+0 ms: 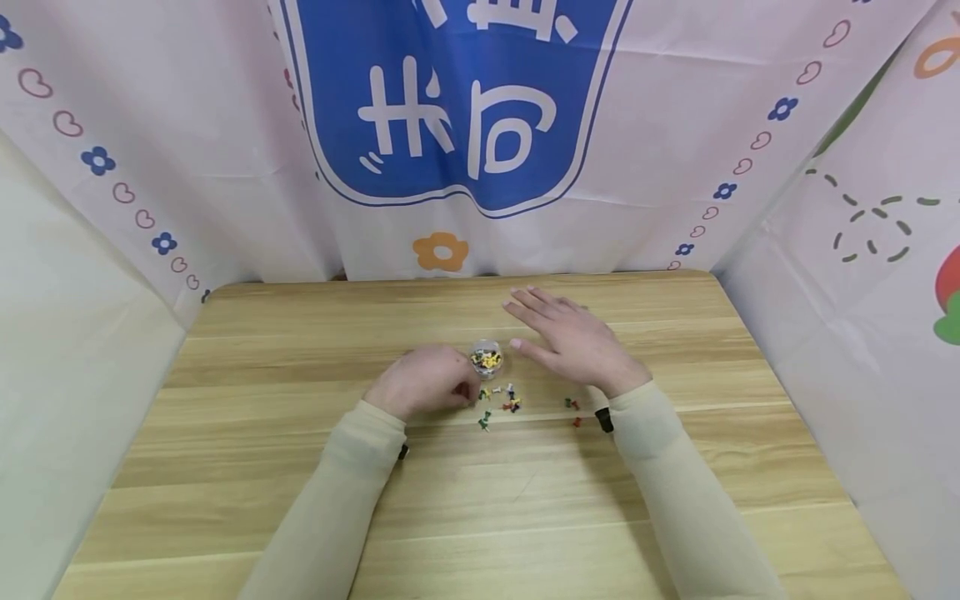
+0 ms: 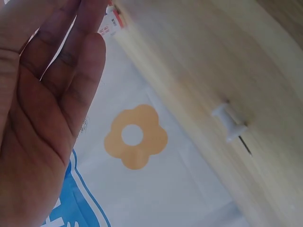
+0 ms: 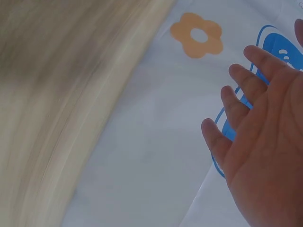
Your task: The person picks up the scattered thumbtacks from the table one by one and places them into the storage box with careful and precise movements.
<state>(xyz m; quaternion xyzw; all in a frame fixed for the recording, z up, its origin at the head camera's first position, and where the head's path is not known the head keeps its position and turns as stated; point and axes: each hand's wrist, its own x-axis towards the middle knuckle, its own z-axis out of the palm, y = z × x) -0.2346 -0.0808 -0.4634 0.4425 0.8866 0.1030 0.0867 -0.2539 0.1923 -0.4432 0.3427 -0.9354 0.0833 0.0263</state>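
Observation:
A small clear round container (image 1: 486, 342) with yellow, white and dark push pins in it stands on the table. My left hand (image 1: 431, 379) is just left of it, fingers bent down to the tabletop; whether they pinch something is hidden. A white push pin (image 2: 229, 123) lies on its side in the left wrist view. Loose mixed-colour push pins (image 1: 513, 406) are scattered in front of the container, with green ones (image 1: 484, 422) nearer me. My right hand (image 1: 577, 337) is to the container's right, its fingers spread and holding nothing.
Red push pins (image 1: 577, 422) and a green one lie below the right hand, near a black wrist-worn piece (image 1: 604, 419). Beyond the back edge of the wooden table (image 1: 525, 525) hangs a printed white cloth (image 1: 652, 158). More cloth walls stand at both sides.

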